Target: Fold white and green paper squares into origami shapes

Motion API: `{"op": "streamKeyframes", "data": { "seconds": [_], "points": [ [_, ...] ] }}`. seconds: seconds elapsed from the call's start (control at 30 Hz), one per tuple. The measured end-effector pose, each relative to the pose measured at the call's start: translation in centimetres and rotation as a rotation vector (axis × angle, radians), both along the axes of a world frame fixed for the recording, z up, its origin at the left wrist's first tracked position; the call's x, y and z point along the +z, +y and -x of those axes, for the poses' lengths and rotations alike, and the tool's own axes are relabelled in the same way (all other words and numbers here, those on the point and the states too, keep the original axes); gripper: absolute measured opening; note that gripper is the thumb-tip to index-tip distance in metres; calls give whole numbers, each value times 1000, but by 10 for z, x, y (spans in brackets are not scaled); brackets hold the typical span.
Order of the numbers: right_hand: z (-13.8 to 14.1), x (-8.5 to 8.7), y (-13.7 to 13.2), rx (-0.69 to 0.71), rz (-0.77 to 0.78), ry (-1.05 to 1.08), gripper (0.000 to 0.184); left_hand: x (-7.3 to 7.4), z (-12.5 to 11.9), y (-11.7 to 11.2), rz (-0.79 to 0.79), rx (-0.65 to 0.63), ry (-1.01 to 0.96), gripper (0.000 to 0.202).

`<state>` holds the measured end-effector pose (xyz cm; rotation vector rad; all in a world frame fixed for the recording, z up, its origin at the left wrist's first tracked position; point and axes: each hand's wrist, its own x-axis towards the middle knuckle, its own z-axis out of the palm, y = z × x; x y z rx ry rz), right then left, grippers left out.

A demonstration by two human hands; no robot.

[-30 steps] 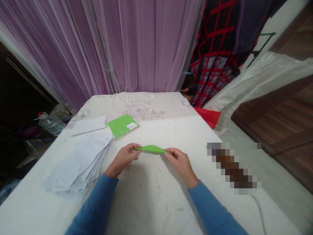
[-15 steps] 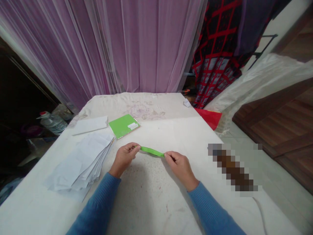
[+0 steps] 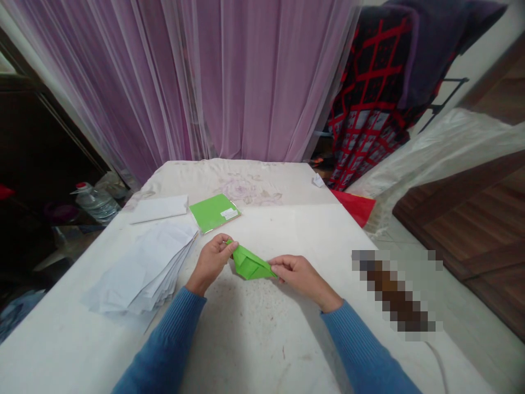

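A small folded green paper piece hangs just above the white table, held at both ends. My left hand pinches its upper left tip. My right hand pinches its right point, fingers closed. The piece shows a triangular folded face turned towards me. Both arms wear blue sleeves.
A pack of green paper lies behind my hands. A fanned stack of white sheets covers the left side, with one white folded sheet behind it. A pixelated patch sits at the right. A purple curtain hangs past the far edge.
The green piece was held edge-on and stretched thin between my hands. It has turned so its folded face shows, and my hands have come closer together and slightly lower.
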<state>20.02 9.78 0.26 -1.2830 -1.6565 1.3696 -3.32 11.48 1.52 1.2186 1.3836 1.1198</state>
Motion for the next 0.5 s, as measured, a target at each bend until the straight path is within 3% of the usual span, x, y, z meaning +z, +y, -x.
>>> {"op": "streamKeyframes", "data": {
  "seconds": [0.27, 0.4, 0.5],
  "points": [
    [10, -14, 5, 15, 55, 44, 25, -22, 8, 6, -8, 11, 152, 35],
    [12, -23, 6, -41, 37, -42, 23, -30, 7, 4, -282, 66, 482, 37],
    [13, -26, 6, -60, 2, -69, 23, -32, 1, -1, -431, -5, 666, 52]
  ]
}}
